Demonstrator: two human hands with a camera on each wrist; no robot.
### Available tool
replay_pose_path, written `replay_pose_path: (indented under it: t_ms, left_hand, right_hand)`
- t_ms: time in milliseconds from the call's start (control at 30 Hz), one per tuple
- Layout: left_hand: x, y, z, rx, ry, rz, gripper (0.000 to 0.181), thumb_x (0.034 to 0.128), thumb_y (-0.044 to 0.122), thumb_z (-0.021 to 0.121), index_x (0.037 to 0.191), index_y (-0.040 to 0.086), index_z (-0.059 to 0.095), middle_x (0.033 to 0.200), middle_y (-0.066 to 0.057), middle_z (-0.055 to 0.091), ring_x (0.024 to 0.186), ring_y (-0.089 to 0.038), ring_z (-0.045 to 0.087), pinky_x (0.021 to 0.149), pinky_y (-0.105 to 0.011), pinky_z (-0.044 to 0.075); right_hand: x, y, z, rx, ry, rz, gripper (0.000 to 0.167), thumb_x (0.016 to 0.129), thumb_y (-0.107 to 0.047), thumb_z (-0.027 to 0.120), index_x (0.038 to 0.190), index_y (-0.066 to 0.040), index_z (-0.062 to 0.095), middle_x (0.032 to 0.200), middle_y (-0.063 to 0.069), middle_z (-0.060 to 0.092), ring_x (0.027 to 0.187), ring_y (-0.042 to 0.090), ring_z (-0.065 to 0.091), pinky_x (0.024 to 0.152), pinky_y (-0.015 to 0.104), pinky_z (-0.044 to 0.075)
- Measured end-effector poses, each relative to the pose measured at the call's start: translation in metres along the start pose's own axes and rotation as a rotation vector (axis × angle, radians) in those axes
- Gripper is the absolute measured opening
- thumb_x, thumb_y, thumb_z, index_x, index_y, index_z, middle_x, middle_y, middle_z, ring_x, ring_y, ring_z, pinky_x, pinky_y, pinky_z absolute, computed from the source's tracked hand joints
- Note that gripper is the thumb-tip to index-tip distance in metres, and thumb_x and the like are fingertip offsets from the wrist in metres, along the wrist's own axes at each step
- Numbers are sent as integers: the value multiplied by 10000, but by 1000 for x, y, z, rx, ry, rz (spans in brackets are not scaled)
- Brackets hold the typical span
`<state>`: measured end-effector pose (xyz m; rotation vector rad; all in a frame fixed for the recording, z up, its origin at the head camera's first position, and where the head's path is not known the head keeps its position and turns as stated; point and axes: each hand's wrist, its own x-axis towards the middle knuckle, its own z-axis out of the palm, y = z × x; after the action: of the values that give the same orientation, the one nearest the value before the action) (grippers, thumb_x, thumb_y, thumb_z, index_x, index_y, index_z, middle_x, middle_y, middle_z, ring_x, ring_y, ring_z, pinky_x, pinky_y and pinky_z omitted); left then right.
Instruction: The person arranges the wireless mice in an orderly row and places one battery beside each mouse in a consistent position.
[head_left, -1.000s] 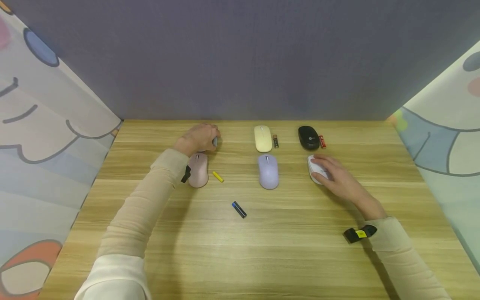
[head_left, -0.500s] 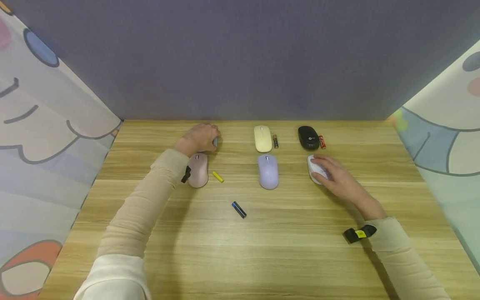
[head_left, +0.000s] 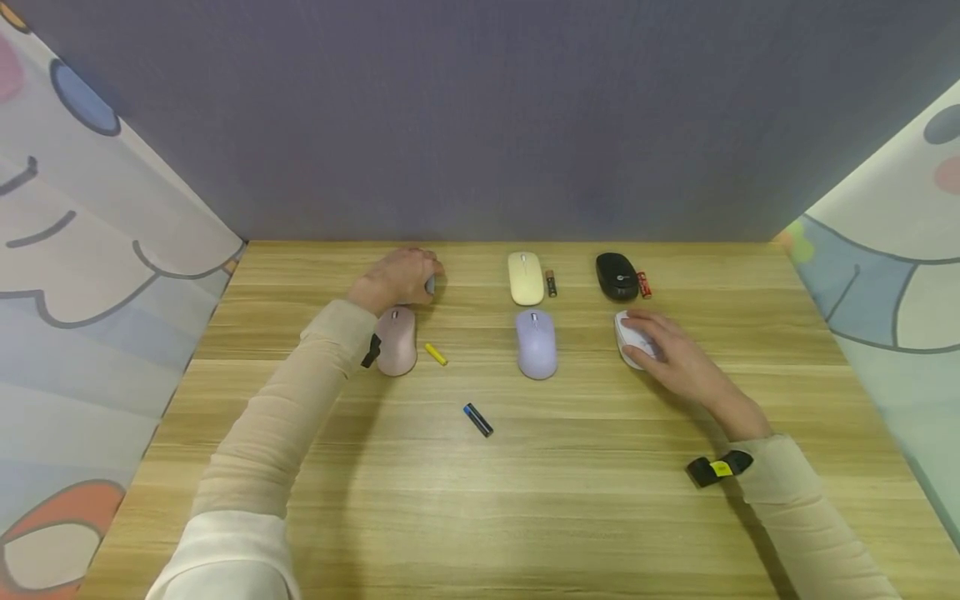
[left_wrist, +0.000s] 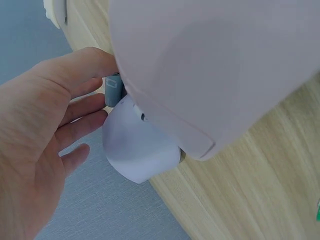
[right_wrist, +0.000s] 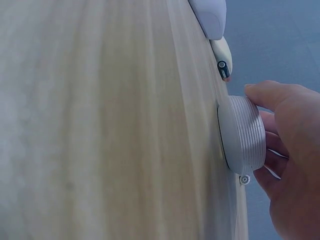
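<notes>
My left hand reaches to the back left of the table. Its thumb and fingertips pinch a grey-blue battery beside a pale mouse, which the hand mostly hides in the head view. Close to that wrist lies a pink mouse. Over at the right, my right hand grips a white mouse by its sides, thumb on the near left, fingers over the far side. The end of a small battery shows beside this mouse in the right wrist view.
A yellow mouse with a dark battery, and a black mouse with a red battery, stand along the back. A lilac mouse lies mid-table. A yellow battery and a black-blue battery lie loose.
</notes>
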<state>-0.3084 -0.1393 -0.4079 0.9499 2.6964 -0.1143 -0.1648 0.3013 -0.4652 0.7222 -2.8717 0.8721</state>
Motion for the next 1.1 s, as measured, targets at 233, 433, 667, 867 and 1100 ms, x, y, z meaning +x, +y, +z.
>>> replay_pose_path:
  t_ms: [233, 433, 667, 867, 1100]
  left_hand:
    - [-1, 0, 2, 32, 5, -1, 545, 930, 239, 759, 1416, 51, 597, 1477, -165, 564, 1401, -360, 492, 1275, -487, 286]
    - [-11, 11, -4, 18, -5, 5, 586, 965, 323, 739, 1466, 74, 564, 1531, -154, 517, 1441, -378, 442, 1268, -521, 288]
    - [-29, 28, -2, 56, 66, 117, 492, 957, 271, 751, 1356, 8, 635, 1352, -171, 641, 1298, -363, 574, 1206, -484, 393]
    - [-44, 43, 3, 43, 89, 135, 436, 962, 286, 742, 1282, -1, 672, 1267, -151, 684, 1237, -336, 621, 1183, -478, 426]
    - [-57, 56, 14, 63, 118, 112, 429, 969, 349, 737, 1262, 38, 691, 1238, -114, 701, 1233, -320, 631, 1212, -455, 396]
  right_hand:
    - [2, 0, 0, 6, -9, 13, 458, 992, -122, 683, 1416, -2, 557, 1512, 241, 477, 1291, 422, 487, 871, 513, 493]
    - [2, -1, 0, 5, -1, 4, 463, 984, -109, 691, 1417, -9, 558, 1509, 236, 483, 1287, 419, 491, 863, 506, 493]
    - [5, 0, -1, 2, 5, -6, 466, 974, -97, 704, 1410, -12, 564, 1505, 234, 489, 1275, 421, 497, 852, 506, 497]
    - [5, 3, -1, 0, -1, 7, 472, 975, -107, 705, 1416, -18, 562, 1509, 231, 485, 1283, 418, 489, 864, 514, 491]
    - [5, 4, -1, 5, -1, 14, 464, 984, -114, 694, 1415, -7, 561, 1508, 241, 482, 1284, 428, 488, 873, 527, 495]
